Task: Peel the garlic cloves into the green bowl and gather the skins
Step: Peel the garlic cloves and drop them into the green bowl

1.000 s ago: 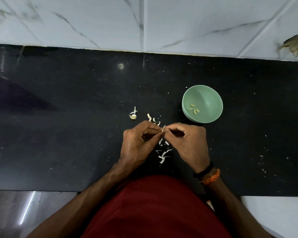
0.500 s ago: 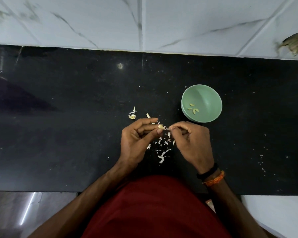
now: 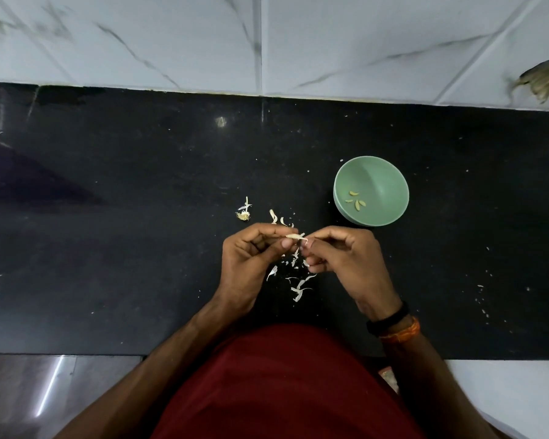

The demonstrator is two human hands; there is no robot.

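Both hands work over the middle of the black counter (image 3: 108,280), nearer its front edge: the left hand (image 3: 251,261) pinches a garlic clove (image 3: 293,237) at its fingertips, while the right hand (image 3: 343,261) pinches a strip of skin (image 3: 304,240) trailing from the clove. Half a second ago the right fingers sat tight against the clove; now they have drawn slightly away, so the skin is probably coming loose. Loose skins (image 3: 300,288) lie scattered beneath the hands, not yet gathered. Just right of the hands, the green bowl (image 3: 384,175) holds a few peeled cloves (image 3: 355,199).
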